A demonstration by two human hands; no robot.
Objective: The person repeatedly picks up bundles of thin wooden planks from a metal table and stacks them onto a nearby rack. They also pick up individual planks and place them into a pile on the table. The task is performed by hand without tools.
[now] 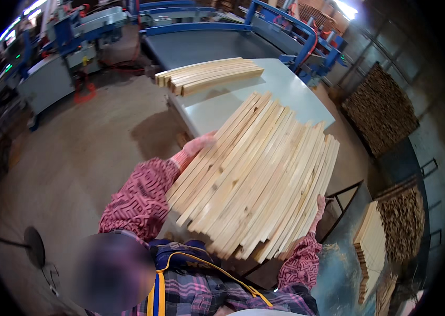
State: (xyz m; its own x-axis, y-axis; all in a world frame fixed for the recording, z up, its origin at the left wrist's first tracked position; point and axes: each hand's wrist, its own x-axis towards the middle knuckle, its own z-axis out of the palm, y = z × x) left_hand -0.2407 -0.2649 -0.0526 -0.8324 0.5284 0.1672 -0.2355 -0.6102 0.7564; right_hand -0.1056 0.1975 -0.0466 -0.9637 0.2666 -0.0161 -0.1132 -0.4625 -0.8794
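Between my hands is a wide row of pale wooden strips, laid side by side with uneven ends. My left hand, in a pinkish glove, grips the row's left edge. On the opposite edge, lower right, my right hand presses against the outermost strip; its fingers are partly hidden. The far ends of the strips overlap the view of a pale, smooth table. A smaller stack of wooden strips lies on that table, near its far left edge.
Behind the table stands a blue-framed machine with a dark bed. More machinery is at the far left. At right, cut strips lie on a bluish surface, near tall wood stacks. A round dark disc is at lower left.
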